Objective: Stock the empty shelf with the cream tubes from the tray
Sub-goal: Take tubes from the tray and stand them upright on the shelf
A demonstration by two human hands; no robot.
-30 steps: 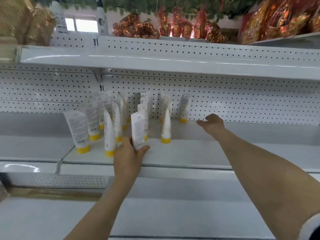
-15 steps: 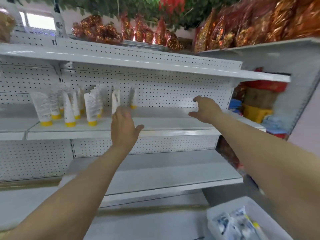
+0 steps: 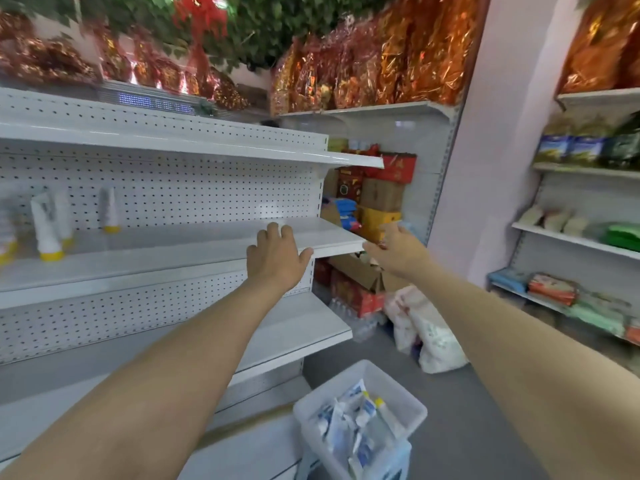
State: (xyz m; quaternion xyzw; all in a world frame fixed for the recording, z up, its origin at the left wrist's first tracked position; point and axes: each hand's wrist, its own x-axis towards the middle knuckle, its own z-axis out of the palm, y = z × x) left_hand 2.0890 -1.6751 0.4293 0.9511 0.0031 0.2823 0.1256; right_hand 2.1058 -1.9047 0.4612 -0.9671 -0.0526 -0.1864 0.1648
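Several white cream tubes with yellow caps (image 3: 48, 223) stand upright at the far left of the white middle shelf (image 3: 194, 247). My left hand (image 3: 277, 258) hovers in front of that shelf's right part, fingers relaxed and holding nothing. My right hand (image 3: 398, 251) is just past the shelf's right end, also loose and without a tube. A clear plastic tray (image 3: 408, 396) on the floor at the bottom centre holds several more tubes (image 3: 353, 431) lying in a heap.
A lower white shelf (image 3: 304, 327) juts out below. Stacked cartons (image 3: 377, 202) and white bags (image 3: 426, 334) fill the corner behind the shelf end. Another shelving unit (image 3: 571, 237) with packaged goods stands at right. Red foil packs (image 3: 363, 64) sit on top.
My view has swung right, away from the standing tubes, and the tray is now in view. My left hand has let go of the tube it held. Both hands moved right along the shelf.
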